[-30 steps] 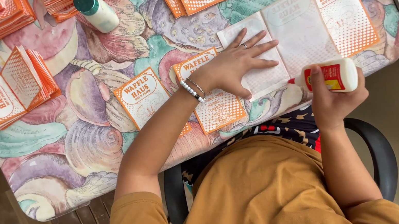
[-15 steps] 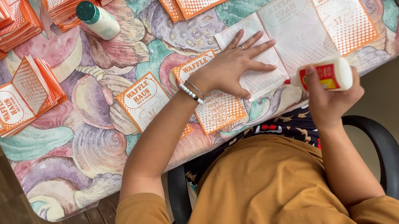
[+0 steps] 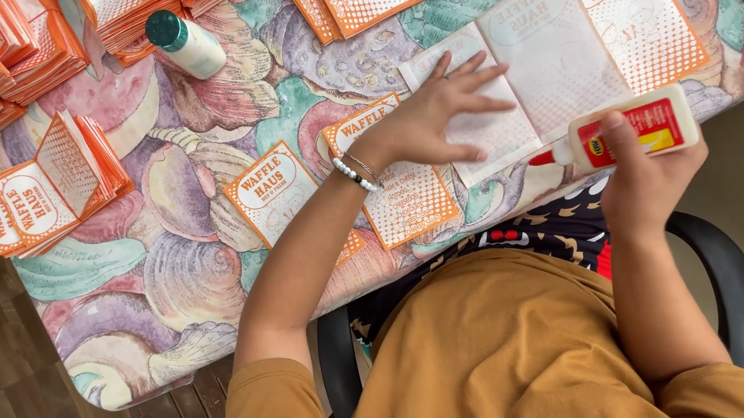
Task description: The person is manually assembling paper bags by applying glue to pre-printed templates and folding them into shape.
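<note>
- The table point(image 3: 209, 290) is draped in a cloth printed with big pastel seashells, and it fills most of the view from above.
- Stacks of orange-and-white printed paper bags point(image 3: 0, 43) crowd the far left corner; a smaller fanned stack point(image 3: 40, 193) sits near the left edge, well apart from the hands.
- An unfolded paper sheet point(image 3: 563, 46) lies flat at the near right of the table, pale side up, with an orange dotted panel at its right end.
- The left hand point(image 3: 437, 117) is spread wide, palm down, pressing on the left part of that sheet, fingers pointing toward the right. A beaded bracelet point(image 3: 356, 174) circles the wrist.
- Two loose flat bags lie by that forearm: one point(image 3: 273, 194) to its left, another point(image 3: 405, 199) partly under the wrist.
- The right hand point(image 3: 644, 176) is curled around a white glue bottle point(image 3: 642, 127) with a red and yellow label, gripping it from below at the table's near edge.
- The bottle lies sideways, its long axis running left to right, the red nozzle pointing left toward the sheet's near edge, just right of the spread hand.
- A second white bottle with a green cap point(image 3: 185, 41) lies tilted near the far stacks.
</note>
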